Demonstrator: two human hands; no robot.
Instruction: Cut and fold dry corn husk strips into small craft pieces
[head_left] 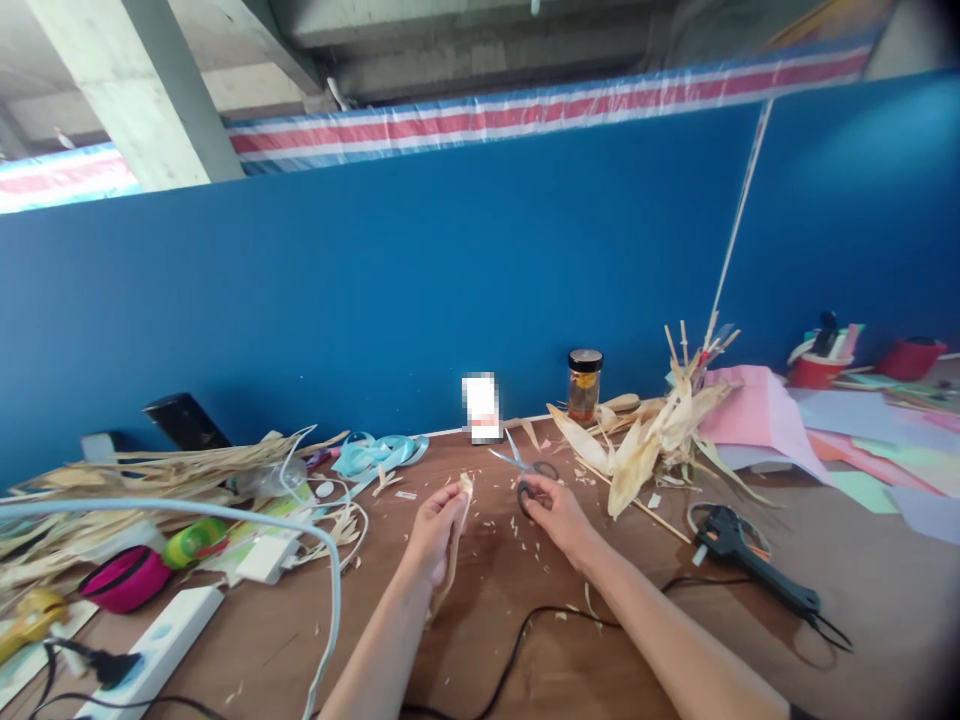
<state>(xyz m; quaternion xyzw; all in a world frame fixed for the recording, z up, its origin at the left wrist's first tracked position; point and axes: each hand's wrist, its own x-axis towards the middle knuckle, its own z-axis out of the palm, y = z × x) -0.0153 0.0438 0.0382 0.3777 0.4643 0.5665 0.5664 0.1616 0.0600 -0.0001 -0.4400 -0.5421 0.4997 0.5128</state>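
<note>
My left hand (437,530) pinches a pale strip of dried corn husk (454,545), whose tip sticks up past the fingers and whose tail hangs down beside the wrist. My right hand (553,512) has its fingers at the dark handles of a pair of scissors (517,457). The blades are spread apart and point away to the upper left, clear of the strip. Small husk scraps (525,525) are scattered on the brown table (480,610) between and around both hands.
At right lie dried corn husks (634,450), a black glue gun (757,565) and coloured paper (765,415). A lidded jar (585,385) stands by the blue partition (420,280). Left are blue ribbon (379,455), a pink container (126,578), a power strip (154,650) and a white cable (330,600).
</note>
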